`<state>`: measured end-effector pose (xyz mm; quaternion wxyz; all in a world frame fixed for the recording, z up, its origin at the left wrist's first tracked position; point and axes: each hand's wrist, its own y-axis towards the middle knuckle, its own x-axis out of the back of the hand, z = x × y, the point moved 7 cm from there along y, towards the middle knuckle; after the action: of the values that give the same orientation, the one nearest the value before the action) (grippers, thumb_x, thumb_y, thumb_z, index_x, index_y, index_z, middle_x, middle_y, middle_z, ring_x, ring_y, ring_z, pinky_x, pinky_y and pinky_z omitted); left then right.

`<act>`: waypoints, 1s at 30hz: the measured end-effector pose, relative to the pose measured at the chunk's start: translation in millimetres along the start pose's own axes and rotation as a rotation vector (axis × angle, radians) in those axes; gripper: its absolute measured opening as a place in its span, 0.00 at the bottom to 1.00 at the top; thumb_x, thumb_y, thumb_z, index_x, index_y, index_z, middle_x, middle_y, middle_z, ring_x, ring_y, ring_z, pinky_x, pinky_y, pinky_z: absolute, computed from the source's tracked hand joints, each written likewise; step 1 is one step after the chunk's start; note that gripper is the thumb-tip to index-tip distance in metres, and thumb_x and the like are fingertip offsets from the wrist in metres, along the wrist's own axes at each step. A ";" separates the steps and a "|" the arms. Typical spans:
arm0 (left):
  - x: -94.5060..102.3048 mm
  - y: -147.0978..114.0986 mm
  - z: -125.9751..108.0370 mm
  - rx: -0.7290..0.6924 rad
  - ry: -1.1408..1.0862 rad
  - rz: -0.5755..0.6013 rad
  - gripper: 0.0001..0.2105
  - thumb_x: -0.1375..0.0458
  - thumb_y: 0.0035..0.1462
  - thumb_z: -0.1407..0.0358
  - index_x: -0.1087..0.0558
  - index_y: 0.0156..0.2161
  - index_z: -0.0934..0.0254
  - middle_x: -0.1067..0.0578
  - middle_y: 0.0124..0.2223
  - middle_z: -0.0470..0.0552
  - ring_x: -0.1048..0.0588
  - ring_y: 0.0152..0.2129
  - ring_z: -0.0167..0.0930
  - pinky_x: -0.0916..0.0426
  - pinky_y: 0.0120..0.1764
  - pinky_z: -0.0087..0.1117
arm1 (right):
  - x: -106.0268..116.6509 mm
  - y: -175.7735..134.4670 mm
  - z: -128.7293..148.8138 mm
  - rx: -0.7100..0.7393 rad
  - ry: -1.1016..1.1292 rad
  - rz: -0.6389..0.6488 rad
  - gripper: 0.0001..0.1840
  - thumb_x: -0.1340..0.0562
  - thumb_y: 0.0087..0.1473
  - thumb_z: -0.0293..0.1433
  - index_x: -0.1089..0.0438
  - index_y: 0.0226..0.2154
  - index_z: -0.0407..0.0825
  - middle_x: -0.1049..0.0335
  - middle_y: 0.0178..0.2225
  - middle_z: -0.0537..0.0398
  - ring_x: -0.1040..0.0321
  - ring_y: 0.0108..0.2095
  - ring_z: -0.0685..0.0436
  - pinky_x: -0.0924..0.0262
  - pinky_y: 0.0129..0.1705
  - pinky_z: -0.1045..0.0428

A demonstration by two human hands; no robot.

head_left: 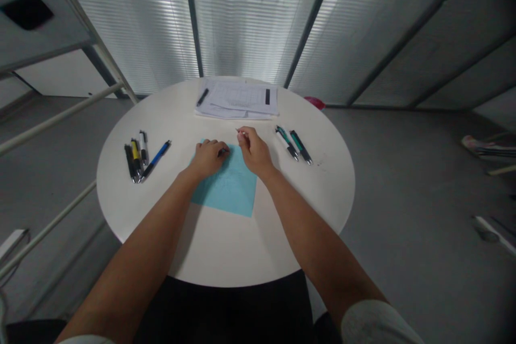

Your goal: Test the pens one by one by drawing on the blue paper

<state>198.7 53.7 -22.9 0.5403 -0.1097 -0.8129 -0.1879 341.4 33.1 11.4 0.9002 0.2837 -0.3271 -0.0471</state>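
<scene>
A light-blue sheet of paper [228, 188] lies at the middle of the round white table. My left hand [207, 159] rests on its upper left part, fingers curled round a small dark piece [223, 151], mostly hidden, that looks like part of a pen. Just above the sheet's upper right corner, my right hand [256, 155] is closed in a pinch. A thin, light, pointed piece [237, 130] sticks out from its fingertips; its kind is too small to tell. The two hands are close together but apart.
On the left of the table [226, 250] lie several pens, among them a yellow pen [135, 153] and a blue pen [156, 161]. Two green-and-black pens [301, 147] are on the right. At the far edge a black pen [202, 97] tops stacked printed papers [237, 99].
</scene>
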 end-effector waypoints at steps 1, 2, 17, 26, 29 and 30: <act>-0.3 0.1 0.2 0.001 0.003 0.003 0.13 0.49 0.59 0.60 0.24 0.42 0.59 0.24 0.41 0.57 0.30 0.42 0.43 0.41 0.46 0.46 | -0.3 0.0 0.2 0.001 -0.005 0.004 0.19 0.53 0.65 0.43 0.37 0.48 0.52 0.27 0.39 0.52 0.29 0.38 0.45 0.37 0.40 0.51; -0.4 0.1 0.4 0.004 0.006 0.004 0.13 0.49 0.60 0.60 0.24 0.42 0.59 0.24 0.41 0.57 0.30 0.42 0.43 0.41 0.46 0.46 | -0.5 -0.1 0.4 0.002 -0.009 0.009 0.18 0.53 0.65 0.43 0.37 0.48 0.52 0.26 0.39 0.52 0.29 0.38 0.46 0.37 0.40 0.51; 10.7 0.8 -1.2 -0.067 -0.394 -0.092 0.10 0.48 0.57 0.66 0.26 0.38 0.65 0.25 0.36 0.53 0.28 0.33 0.32 0.35 0.40 0.34 | -5.2 -1.9 1.2 -0.010 -0.034 0.099 0.19 0.52 0.65 0.42 0.36 0.51 0.53 0.25 0.43 0.52 0.28 0.41 0.45 0.36 0.42 0.50; 17.1 2.2 0.5 0.035 -0.761 -0.150 0.10 0.46 0.57 0.60 0.29 0.37 0.65 0.26 0.28 0.47 0.32 0.24 0.27 0.38 0.30 0.29 | -7.2 -1.6 5.1 0.043 -0.012 0.132 0.19 0.53 0.66 0.39 0.34 0.52 0.54 0.28 0.51 0.52 0.31 0.51 0.45 0.37 0.52 0.48; 15.6 2.8 5.8 0.142 -0.899 -0.167 0.11 0.43 0.55 0.57 0.28 0.34 0.65 0.28 0.26 0.47 0.36 0.20 0.25 0.42 0.26 0.28 | -7.1 -1.7 4.5 0.037 -0.021 0.129 0.19 0.52 0.65 0.39 0.34 0.52 0.54 0.28 0.50 0.52 0.30 0.48 0.45 0.36 0.50 0.48; 14.7 2.7 7.2 0.175 -0.948 -0.165 0.12 0.42 0.54 0.57 0.28 0.33 0.65 0.28 0.26 0.47 0.37 0.19 0.24 0.43 0.25 0.28 | -7.4 -1.9 4.1 0.033 -0.027 0.131 0.19 0.52 0.65 0.39 0.34 0.52 0.54 0.28 0.50 0.52 0.30 0.48 0.45 0.36 0.50 0.48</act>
<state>188.0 58.8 -11.4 0.1013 -0.0728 -0.9881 -0.0904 333.3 31.6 8.8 0.8919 0.2758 -0.3580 0.0136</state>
